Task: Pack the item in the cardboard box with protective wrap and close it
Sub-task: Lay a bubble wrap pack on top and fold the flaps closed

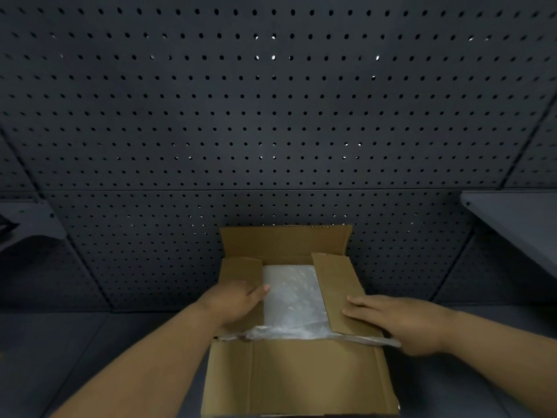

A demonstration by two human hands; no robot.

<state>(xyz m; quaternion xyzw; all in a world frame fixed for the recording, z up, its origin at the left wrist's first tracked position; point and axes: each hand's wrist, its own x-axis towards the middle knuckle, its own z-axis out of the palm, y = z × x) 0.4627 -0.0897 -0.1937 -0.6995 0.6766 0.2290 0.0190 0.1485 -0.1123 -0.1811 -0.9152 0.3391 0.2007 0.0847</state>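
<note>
Your left hand (233, 301) lies on the left side flap (241, 271) of the cardboard box (297, 378), fingers (259, 290) loosely extended, gripping nothing, index tip reaching the protective wrap (294, 300). Your right hand (404, 322) rests flat on the right side flap (340, 294), fingers spread and open, pressing it inward. Between both sets of fingertips the clear wrap fills the box opening; the item under it cannot be made out. Far flap (286, 241) stands upright beyond your fingers; near flap (301, 375) hangs toward you, below your wrists. Box sits on the dark counter (75, 357), against a perforated panel (271, 116).
</note>
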